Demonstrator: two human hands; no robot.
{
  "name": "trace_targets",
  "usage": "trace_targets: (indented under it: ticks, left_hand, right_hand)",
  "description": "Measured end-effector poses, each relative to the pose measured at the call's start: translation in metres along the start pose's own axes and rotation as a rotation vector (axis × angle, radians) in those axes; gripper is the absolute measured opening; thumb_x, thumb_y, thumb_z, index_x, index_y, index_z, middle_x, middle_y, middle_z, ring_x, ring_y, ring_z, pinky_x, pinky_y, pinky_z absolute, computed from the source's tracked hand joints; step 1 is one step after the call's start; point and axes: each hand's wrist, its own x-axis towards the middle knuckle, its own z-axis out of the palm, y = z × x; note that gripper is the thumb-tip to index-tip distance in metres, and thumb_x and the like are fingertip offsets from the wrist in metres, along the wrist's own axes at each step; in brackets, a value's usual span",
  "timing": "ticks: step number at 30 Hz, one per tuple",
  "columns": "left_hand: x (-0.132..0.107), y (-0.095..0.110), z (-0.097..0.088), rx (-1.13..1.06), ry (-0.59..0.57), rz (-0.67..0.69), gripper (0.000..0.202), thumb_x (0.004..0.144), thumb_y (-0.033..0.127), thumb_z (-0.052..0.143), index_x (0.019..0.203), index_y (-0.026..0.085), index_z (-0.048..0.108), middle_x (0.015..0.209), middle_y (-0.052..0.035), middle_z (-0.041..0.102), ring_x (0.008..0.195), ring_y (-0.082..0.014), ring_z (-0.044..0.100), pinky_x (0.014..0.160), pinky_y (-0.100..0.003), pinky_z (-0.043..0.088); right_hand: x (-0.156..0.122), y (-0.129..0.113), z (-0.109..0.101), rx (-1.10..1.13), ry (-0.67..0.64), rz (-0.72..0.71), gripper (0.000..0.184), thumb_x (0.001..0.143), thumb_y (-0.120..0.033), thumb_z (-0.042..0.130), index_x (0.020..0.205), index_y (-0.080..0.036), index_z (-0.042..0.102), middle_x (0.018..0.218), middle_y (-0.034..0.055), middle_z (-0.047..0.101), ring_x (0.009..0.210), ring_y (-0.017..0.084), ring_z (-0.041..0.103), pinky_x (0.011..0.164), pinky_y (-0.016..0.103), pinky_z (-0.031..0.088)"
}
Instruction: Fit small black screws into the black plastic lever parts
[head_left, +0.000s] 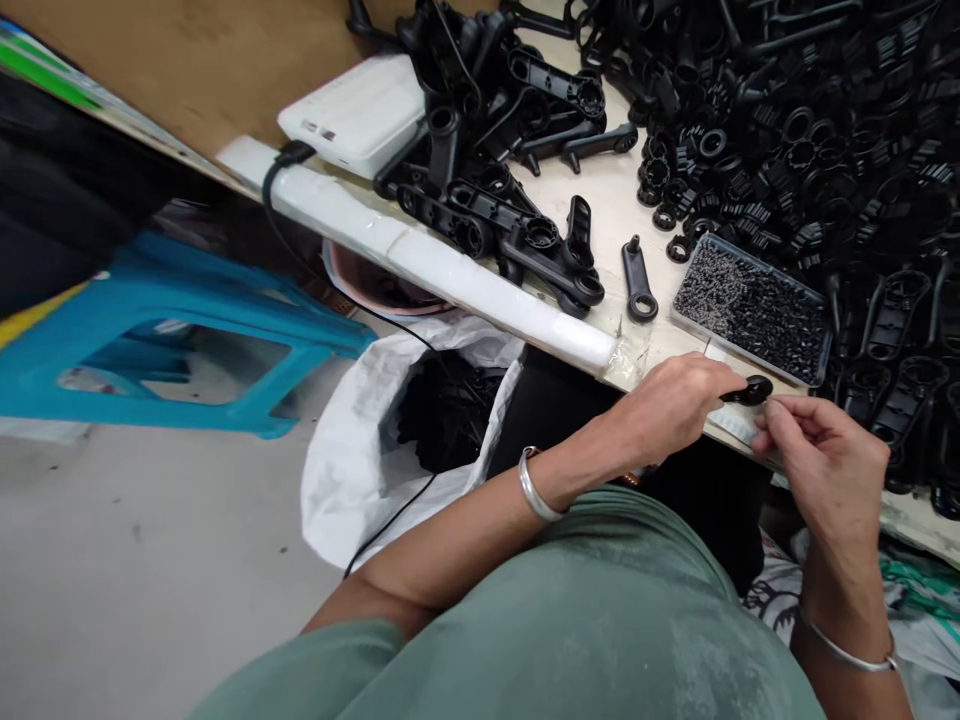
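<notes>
My left hand is closed around a black plastic part at the table's front edge; only its rounded end shows past the fingers. Close by on the right, my right hand is in a pinch, fingertips right at that end; whatever they hold is too small or hidden to make out. Just beyond both hands sits a clear plastic box full of small screws, grey on one side and black on the other. A single black crank-shaped arm with a ring end lies left of the box.
Black arms are heaped at the left, beside a white device with a cable. A large pile of black rings covers the far right. White padding lines the table edge. Below are a white sack and a blue stool.
</notes>
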Motion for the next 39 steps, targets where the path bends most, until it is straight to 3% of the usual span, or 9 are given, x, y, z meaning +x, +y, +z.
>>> trace_targets:
  ticks: [5,12,16,22,29,35,39]
  left_hand:
    - [0.005,0.002,-0.009,0.059,-0.047,0.026,0.032,0.092,0.000,0.047,0.112,0.011,0.069,0.103,-0.0075,0.075,0.098,-0.0184,0.067,0.090,-0.032,0.053]
    - [0.010,0.003,-0.015,0.150,-0.110,0.038,0.023,0.098,0.007,0.046,0.102,0.011,0.068,0.097,-0.0079,0.072,0.092,-0.0191,0.064,0.088,-0.033,0.050]
    - [0.011,0.003,-0.015,0.153,-0.127,0.030,0.021,0.098,0.008,0.046,0.105,0.009,0.066,0.096,-0.0077,0.070,0.091,-0.0187,0.063,0.087,-0.032,0.050]
    - [0.010,0.001,-0.017,0.142,-0.149,0.026,0.016,0.096,0.011,0.053,0.105,0.011,0.066,0.095,-0.0071,0.069,0.094,-0.0200,0.062,0.085,-0.033,0.051]
    - [0.003,-0.002,-0.009,0.082,-0.050,0.032,0.024,0.089,0.004,0.062,0.111,0.012,0.067,0.103,-0.0072,0.072,0.100,-0.0200,0.065,0.092,-0.033,0.052]
    - [0.000,-0.003,-0.008,0.085,-0.005,0.065,0.032,0.088,0.003,0.063,0.117,0.014,0.064,0.107,-0.0065,0.074,0.104,-0.0196,0.067,0.091,-0.033,0.053]
    - [-0.002,-0.006,-0.007,0.111,0.046,0.102,0.028,0.087,0.005,0.066,0.114,0.013,0.064,0.112,-0.0087,0.073,0.103,-0.0205,0.068,0.092,-0.036,0.055]
  right_hand:
    - [0.001,0.012,-0.007,-0.066,-0.021,-0.037,0.029,0.084,-0.046,0.070,0.092,-0.019,0.075,0.068,0.0016,0.071,0.059,0.017,0.067,0.060,0.029,0.058]
    - [0.003,0.012,0.001,-0.281,-0.059,-0.520,0.015,0.093,-0.030,0.063,0.101,-0.022,0.073,0.095,0.0047,0.074,0.077,0.017,0.068,0.076,0.031,0.056]
    - [0.009,0.005,0.007,-0.326,-0.072,-0.612,0.013,0.095,-0.027,0.061,0.102,-0.022,0.071,0.093,0.0043,0.071,0.076,0.016,0.066,0.075,0.030,0.055]
    - [0.018,0.004,0.006,-0.414,-0.077,-0.642,0.010,0.095,-0.025,0.060,0.090,-0.020,0.067,0.082,0.0015,0.069,0.068,0.014,0.063,0.070,0.026,0.052]
    - [0.016,0.005,0.004,-0.422,-0.120,-0.594,0.012,0.097,-0.026,0.056,0.091,-0.020,0.064,0.083,0.0019,0.066,0.072,0.014,0.061,0.071,0.026,0.049]
    - [0.012,0.010,-0.001,-0.230,-0.116,-0.400,0.014,0.093,-0.032,0.061,0.088,-0.021,0.067,0.084,0.0015,0.067,0.071,0.014,0.061,0.071,0.028,0.049]
    - [0.011,0.006,-0.004,0.004,-0.087,-0.213,0.015,0.085,-0.036,0.068,0.085,-0.021,0.070,0.074,0.0003,0.065,0.060,0.012,0.056,0.061,0.026,0.049]
